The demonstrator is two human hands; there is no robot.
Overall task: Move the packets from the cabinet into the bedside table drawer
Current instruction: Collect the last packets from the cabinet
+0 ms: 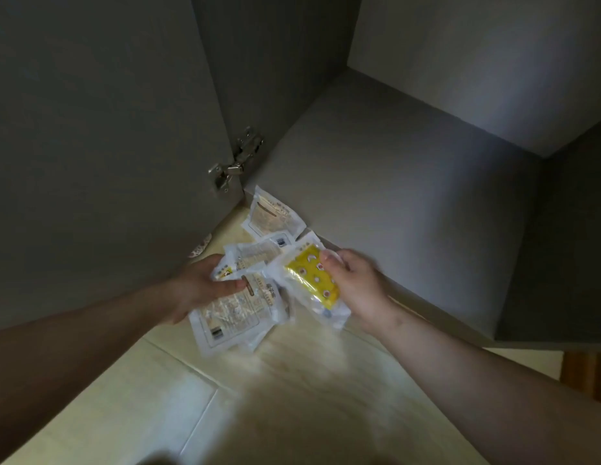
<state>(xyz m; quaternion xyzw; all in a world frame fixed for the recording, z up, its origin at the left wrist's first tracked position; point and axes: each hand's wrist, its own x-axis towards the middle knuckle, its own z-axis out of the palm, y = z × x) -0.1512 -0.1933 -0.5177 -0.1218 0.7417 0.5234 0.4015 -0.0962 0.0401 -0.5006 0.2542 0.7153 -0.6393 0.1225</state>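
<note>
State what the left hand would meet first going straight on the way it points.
Likely the yellow packet held by the right hand; the left hand, gripping pale packets, points toward it, though depth is unclear.

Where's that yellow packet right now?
In the head view, just right of centre, the yellow packet is gripped by the right hand, beside the white packets held by the left hand, before the open cabinet.

The hinge (233, 164) is silver against a plain grey cabinet door (91, 129) and grey cabinet shelf (393, 182). Just below-right of the hinge, a single white packet (271, 217) has a beige printed panel. Further below, the yellow packet (312, 280) bears small white and red motifs; the white packet bundle (232, 313) is printed beige. Floor tiles (292, 397) below are cream, pale-grouted.
</note>
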